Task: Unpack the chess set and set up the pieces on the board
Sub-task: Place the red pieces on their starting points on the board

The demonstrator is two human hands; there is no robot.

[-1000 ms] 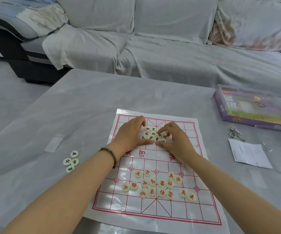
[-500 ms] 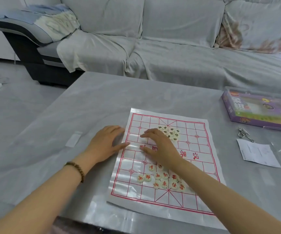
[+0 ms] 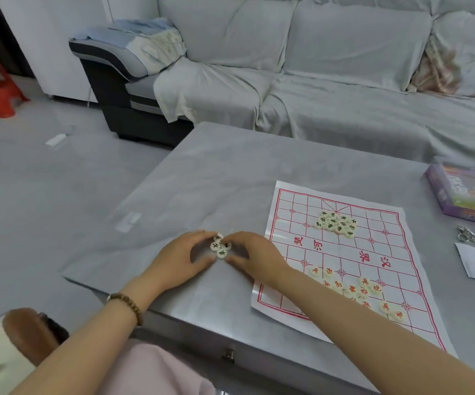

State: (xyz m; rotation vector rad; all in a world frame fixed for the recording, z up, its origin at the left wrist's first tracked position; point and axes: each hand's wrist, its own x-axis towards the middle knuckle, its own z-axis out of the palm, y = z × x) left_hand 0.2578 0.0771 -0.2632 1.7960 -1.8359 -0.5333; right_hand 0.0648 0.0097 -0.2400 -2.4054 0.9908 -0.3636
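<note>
Both hands (image 3: 173, 263) (image 3: 256, 258) now around 4 stray pieces (image 3: 219, 246)

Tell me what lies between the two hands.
In the head view, four cream pieces with black characters sit clustered between the left hand and right hand, on the grey table just left of the board.
</note>
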